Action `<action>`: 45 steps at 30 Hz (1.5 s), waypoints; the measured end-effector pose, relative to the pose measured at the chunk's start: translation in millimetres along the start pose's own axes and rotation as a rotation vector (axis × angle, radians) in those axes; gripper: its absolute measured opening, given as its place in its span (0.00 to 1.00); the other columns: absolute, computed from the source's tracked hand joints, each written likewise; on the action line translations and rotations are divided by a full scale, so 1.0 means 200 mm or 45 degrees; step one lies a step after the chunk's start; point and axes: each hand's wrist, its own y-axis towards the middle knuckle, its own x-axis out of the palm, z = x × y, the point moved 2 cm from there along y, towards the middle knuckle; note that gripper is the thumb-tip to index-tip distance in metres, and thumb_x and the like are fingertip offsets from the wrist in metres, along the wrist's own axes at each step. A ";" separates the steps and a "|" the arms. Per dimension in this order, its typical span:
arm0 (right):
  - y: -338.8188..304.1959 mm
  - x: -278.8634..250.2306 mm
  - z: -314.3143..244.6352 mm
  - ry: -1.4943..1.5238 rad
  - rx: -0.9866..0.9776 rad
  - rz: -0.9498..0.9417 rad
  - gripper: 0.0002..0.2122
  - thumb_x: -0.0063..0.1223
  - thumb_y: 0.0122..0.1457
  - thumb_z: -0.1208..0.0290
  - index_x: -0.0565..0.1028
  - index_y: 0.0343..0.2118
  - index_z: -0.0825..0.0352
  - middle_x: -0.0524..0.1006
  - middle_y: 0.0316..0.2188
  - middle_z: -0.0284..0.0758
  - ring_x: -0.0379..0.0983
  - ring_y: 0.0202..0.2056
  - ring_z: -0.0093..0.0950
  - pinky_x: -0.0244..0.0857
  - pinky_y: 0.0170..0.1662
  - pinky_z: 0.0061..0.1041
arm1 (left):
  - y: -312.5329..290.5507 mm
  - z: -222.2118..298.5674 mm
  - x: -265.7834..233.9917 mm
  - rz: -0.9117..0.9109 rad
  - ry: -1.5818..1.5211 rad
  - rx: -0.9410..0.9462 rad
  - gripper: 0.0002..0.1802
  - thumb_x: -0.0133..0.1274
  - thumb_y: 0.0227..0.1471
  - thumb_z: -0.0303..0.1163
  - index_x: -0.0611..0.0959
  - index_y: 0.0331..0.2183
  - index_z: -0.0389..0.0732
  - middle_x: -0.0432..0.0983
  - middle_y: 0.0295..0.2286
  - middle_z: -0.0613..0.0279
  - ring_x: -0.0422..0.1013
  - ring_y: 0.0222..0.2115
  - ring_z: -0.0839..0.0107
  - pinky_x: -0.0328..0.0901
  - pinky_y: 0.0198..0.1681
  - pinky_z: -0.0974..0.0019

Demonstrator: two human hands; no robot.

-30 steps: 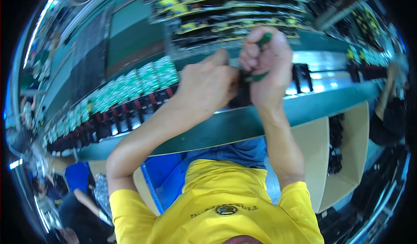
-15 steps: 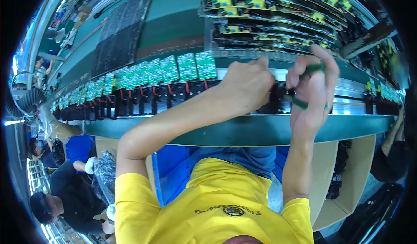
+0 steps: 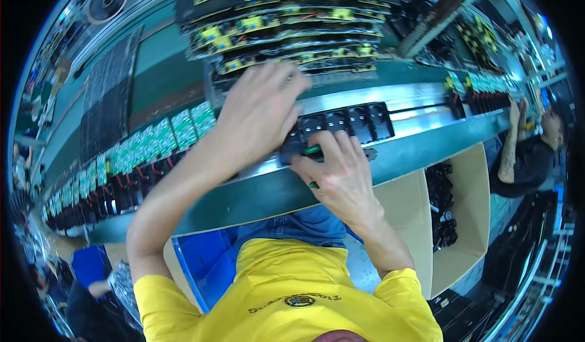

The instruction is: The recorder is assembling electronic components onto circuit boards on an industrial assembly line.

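Note:
My right hand [image 3: 341, 174] is closed around green-handled pliers [image 3: 313, 150]; most of the tool is hidden by the palm, and a dark metal end shows past the fingers. Its fingertips are at the near edge of a row of black plastic housings [image 3: 350, 123] lying on the metal rail. My left hand [image 3: 259, 107] is over the rail, left of those housings, its fingers bent and smeared by motion. Whether it holds anything I cannot make out. To the left, several green circuit boards [image 3: 181, 129] stand in line against black housings, with red wires between.
Behind the rail, stacked trays [image 3: 286, 22] carry yellow-and-black circuit boards. A slanted metal post [image 3: 442, 19] rises at the back right. Below the bench edge are a cardboard box [image 3: 460, 214] of black parts and a blue bin [image 3: 204, 269]. A co-worker [image 3: 533, 150] is at the far right.
The view has swung right. My left hand has moved away from the right one, toward the trays. My right hand has turned and come down to the black housings, still gripping the pliers.

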 end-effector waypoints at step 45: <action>-0.46 -0.48 2.15 -0.581 1.337 0.521 0.20 0.56 0.72 0.52 0.89 0.54 0.60 0.86 0.55 0.45 0.81 0.52 0.51 0.75 0.57 0.49 | -0.56 0.41 0.11 0.287 -1.223 -0.761 0.34 0.50 0.65 0.19 0.70 0.71 0.36 0.78 0.40 0.61 0.70 0.37 0.74 0.66 0.43 0.71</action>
